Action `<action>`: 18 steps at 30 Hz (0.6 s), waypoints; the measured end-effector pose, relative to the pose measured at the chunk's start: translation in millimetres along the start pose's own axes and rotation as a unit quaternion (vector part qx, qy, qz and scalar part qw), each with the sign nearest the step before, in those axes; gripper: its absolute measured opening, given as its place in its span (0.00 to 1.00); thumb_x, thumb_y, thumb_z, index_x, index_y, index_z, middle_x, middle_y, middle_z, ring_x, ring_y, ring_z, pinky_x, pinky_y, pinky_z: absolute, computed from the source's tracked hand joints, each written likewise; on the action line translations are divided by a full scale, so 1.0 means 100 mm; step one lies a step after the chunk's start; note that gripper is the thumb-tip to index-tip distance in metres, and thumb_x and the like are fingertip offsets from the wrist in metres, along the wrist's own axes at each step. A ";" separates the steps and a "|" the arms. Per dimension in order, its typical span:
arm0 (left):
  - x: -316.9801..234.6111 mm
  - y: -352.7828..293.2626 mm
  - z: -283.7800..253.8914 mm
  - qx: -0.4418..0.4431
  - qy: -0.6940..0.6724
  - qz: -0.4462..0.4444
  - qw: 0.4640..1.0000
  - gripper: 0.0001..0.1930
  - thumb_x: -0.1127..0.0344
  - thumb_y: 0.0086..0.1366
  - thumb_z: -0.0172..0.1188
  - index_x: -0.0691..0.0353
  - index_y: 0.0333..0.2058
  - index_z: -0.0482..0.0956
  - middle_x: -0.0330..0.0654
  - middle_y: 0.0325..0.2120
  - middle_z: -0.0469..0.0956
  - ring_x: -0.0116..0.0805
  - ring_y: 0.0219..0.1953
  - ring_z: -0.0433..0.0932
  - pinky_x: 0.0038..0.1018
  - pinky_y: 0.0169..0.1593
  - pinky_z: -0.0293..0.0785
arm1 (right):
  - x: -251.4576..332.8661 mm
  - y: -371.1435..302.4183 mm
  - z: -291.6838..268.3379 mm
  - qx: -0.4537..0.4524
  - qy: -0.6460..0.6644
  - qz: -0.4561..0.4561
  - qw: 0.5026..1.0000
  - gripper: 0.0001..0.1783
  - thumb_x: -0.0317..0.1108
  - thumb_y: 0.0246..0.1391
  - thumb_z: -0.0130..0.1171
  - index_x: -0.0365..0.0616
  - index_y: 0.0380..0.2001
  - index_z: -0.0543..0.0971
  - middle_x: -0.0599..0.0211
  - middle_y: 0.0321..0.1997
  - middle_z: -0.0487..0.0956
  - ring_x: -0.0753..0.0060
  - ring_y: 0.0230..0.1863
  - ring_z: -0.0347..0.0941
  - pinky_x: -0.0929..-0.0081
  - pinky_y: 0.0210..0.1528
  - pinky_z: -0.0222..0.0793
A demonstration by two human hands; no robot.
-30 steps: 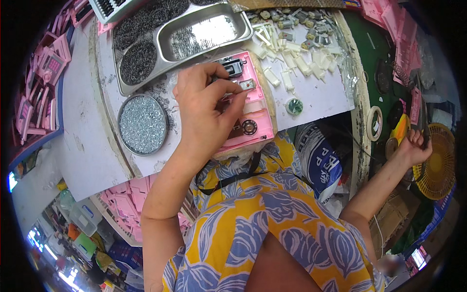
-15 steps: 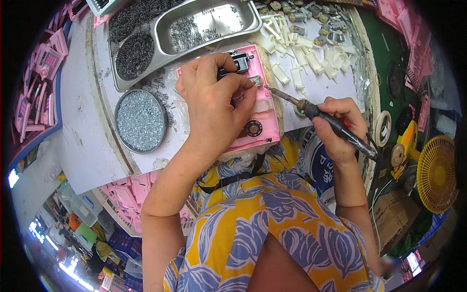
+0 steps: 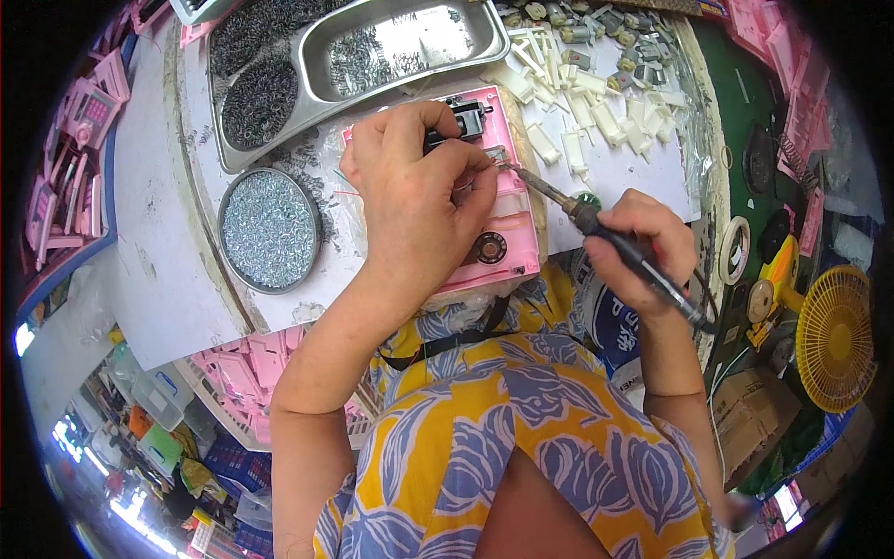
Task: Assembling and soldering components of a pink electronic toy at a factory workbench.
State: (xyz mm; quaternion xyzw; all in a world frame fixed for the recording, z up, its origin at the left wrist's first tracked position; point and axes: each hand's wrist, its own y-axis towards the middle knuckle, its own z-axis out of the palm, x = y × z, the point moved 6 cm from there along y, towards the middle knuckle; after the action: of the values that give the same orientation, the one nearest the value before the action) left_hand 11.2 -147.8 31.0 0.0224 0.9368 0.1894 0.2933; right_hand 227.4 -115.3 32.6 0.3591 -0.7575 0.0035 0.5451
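Seen from above at a cluttered white worktable (image 3: pixel 158 252): left hand (image 3: pixel 419 186) pressed down on a pink plastic casing (image 3: pixel 507 233), fingers curled narrowly and pinching a small metal part at the casing's upper right edge. Right hand (image 3: pixel 643 247) wrapped tight around the dark handle of a soldering iron (image 3: pixel 596 228), fingers fully closed on it. Iron lying on a slant, long axis running from lower right to upper left, handle end low by the table's edge, thin metal tip pointing up and left to meet the pinched part just beside the left fingertips (image 3: pixel 480 168). Casing set upright in the frame near the table's front edge, directly ahead of the body, long axis running away from the wearer, a round black dial on its lower part. Left of the casing, a round tin (image 3: pixel 270 228) filled with small shiny screws. Behind it, a steel tray (image 3: pixel 317 74) holding dark springs and more bright metal bits. To the upper right, scattered white plastic pieces (image 3: pixel 596 102). Far right, well apart, a yellow fan (image 3: pixel 833 340).
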 end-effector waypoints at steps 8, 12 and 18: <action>0.00 -0.01 0.01 -0.004 0.007 -0.007 1.000 0.08 0.67 0.47 0.74 0.55 0.28 0.86 0.37 0.41 0.73 0.42 0.47 0.68 0.38 0.53 0.59 | 0.03 -0.01 -0.10 -0.027 -0.001 -0.051 0.998 0.18 0.23 0.43 0.75 0.38 0.39 0.79 0.66 0.20 0.75 0.74 0.18 0.68 0.77 0.20 0.58; -0.01 0.00 0.00 0.004 0.016 -0.012 1.000 0.08 0.67 0.47 0.74 0.54 0.28 0.86 0.37 0.41 0.73 0.42 0.47 0.68 0.38 0.53 0.59 | 0.00 -0.04 -0.19 -0.046 0.008 -0.023 0.999 0.18 0.23 0.44 0.74 0.36 0.39 0.79 0.66 0.21 0.75 0.76 0.19 0.67 0.79 0.21 0.56; -0.03 0.00 -0.01 0.006 0.021 -0.010 1.000 0.07 0.67 0.48 0.74 0.54 0.28 0.86 0.37 0.41 0.73 0.42 0.47 0.68 0.39 0.53 0.58 | 0.00 0.00 -0.26 -0.069 0.014 -0.021 0.997 0.17 0.22 0.44 0.73 0.35 0.39 0.80 0.65 0.23 0.77 0.77 0.20 0.67 0.79 0.22 0.56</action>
State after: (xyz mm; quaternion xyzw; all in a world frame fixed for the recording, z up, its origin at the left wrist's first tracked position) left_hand 13.0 -148.3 33.6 0.0108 0.9440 0.1811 0.2758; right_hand 248.6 -105.0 42.9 0.3363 -0.7408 -0.0550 0.5789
